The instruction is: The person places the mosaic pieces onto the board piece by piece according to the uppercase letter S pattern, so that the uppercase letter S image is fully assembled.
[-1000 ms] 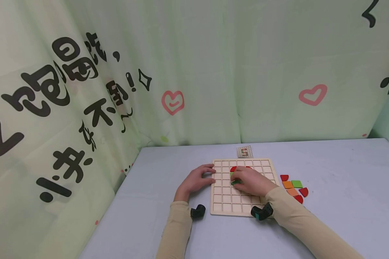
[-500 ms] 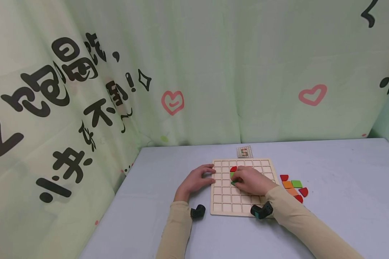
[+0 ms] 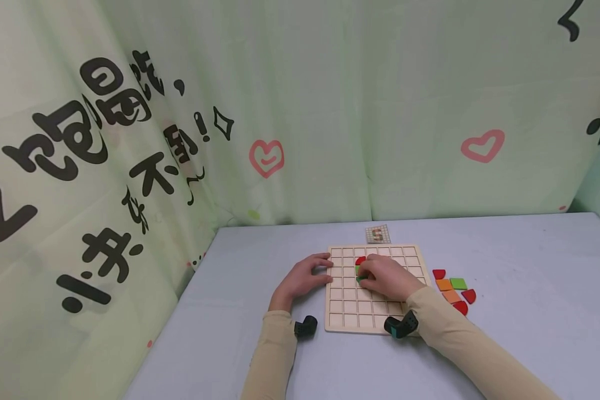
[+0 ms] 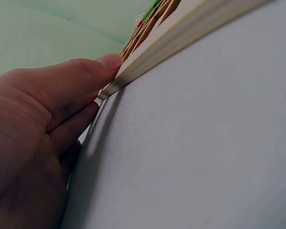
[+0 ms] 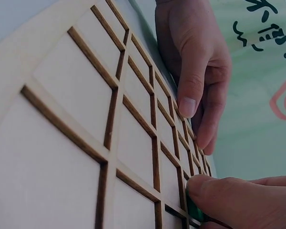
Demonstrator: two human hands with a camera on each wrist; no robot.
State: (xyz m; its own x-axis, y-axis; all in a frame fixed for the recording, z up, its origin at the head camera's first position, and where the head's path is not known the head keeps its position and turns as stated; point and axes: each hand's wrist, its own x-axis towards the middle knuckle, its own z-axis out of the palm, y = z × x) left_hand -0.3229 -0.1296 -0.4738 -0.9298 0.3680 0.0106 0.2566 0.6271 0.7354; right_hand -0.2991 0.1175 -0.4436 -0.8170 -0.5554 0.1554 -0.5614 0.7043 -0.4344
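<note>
A pale wooden grid board (image 3: 350,321) lies on the table. My left hand (image 3: 302,279) rests at its left edge, and in the left wrist view the thumb (image 4: 81,78) touches the board's rim with the fingers loosely bent beside it. Over the middle of the grid, my right hand (image 3: 391,278) pinches a dark green piece (image 5: 194,206) between thumb and fingertips, right at a cell. Much of that piece is hidden by the fingers. Just beyond it, a red rounded piece (image 3: 360,260) and a light green piece (image 3: 357,270) sit in cells, partly covered by the right hand.
Loose flat pieces lie right of the board: a green one (image 3: 458,284), orange ones (image 3: 444,285) and several red ones (image 3: 469,296). Behind the board is a small gridded pattern card (image 3: 378,234). A printed curtain (image 3: 315,111) hangs behind the table.
The right hand has shifted slightly away from the body over the same cells, its fingers still at the dark green piece. The left hand has stayed put.
</note>
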